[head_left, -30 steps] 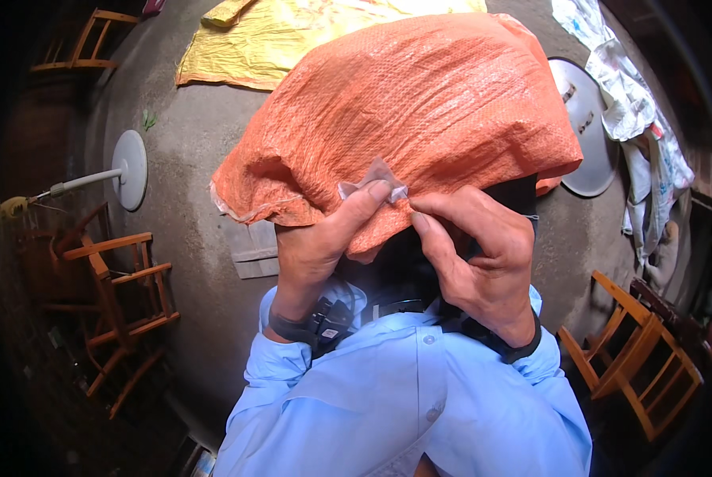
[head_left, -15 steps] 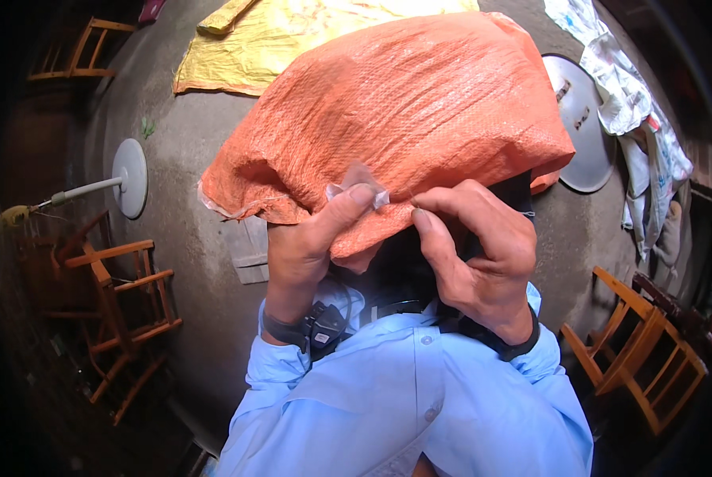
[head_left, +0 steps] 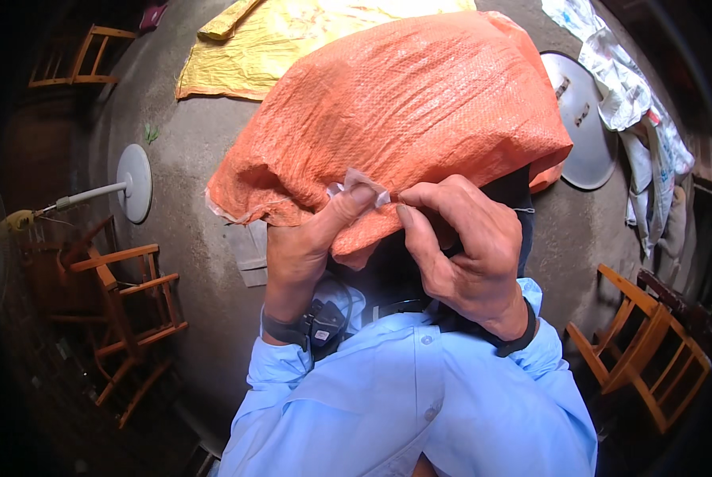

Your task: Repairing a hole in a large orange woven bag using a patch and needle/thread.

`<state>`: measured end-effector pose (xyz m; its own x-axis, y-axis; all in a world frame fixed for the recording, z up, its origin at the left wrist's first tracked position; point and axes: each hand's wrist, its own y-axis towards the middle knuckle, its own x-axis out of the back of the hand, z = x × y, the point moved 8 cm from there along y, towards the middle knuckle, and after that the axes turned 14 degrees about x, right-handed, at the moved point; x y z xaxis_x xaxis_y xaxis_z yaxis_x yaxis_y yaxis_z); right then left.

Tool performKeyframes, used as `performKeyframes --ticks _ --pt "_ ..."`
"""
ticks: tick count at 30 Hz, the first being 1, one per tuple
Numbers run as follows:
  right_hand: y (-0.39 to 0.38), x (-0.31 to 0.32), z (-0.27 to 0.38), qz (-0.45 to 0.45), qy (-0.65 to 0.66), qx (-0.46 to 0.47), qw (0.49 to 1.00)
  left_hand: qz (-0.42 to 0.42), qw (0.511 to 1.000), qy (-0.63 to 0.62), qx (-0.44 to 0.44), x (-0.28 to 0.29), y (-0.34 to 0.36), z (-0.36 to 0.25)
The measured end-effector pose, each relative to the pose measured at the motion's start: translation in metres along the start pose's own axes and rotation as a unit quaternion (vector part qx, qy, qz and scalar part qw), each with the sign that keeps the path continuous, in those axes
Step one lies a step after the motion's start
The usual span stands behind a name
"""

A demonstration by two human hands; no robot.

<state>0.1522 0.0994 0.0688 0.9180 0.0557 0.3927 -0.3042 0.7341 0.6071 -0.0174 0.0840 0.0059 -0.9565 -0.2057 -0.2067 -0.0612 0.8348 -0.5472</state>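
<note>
A large orange woven sack (head_left: 420,95) lies across my lap, its surface creased. My left hand (head_left: 308,246) is closed on the sack's near edge, the thumb pressing a small whitish, semi-clear scrap (head_left: 361,178) against the weave. Just right of that thumb, my right hand (head_left: 475,254) pinches thumb and forefinger together at the sack's edge. Whatever lies between those fingertips is too small to make out. The left hand's other fingers are hidden under the folded sack.
A yellow woven sack (head_left: 229,67) lies on the floor beyond. Wooden chairs (head_left: 137,294) stand at left, and another chair (head_left: 642,342) at right. A round metal lid (head_left: 591,151) and white sacks (head_left: 626,103) lie at far right. A white fan-like disc (head_left: 136,184) stands at left.
My right hand has moved slightly left, its pinched fingertips now closer to the left thumb and the scrap. The left hand keeps its hold on the sack.
</note>
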Motion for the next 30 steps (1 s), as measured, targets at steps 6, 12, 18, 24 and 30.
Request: performKeyframes --ticks 6,12,18,24,30 --pt "-0.0008 0.0008 -0.0007 -0.004 -0.004 -0.009 1.000 -0.004 1.000 -0.001 0.026 0.0007 -0.0017 0.0009" --pt "-0.0028 0.0014 0.0023 -0.003 0.014 -0.012 1.000 -0.006 1.000 -0.002 0.023 -0.0009 -0.0013 -0.0017" --pt "-0.0048 -0.0023 0.0026 0.020 0.009 -0.013 1.000 -0.002 0.999 0.024 0.028 0.0013 0.0002 -0.0001" --pt "-0.0058 -0.0022 0.0028 0.019 0.010 -0.037 0.999 -0.018 0.999 0.025 0.016 0.0035 -0.0016 0.0018" --pt "-0.0085 -0.0046 0.0002 0.034 -0.008 -0.050 0.998 -0.040 0.997 0.052 -0.028 0.0018 -0.0050 -0.0032"
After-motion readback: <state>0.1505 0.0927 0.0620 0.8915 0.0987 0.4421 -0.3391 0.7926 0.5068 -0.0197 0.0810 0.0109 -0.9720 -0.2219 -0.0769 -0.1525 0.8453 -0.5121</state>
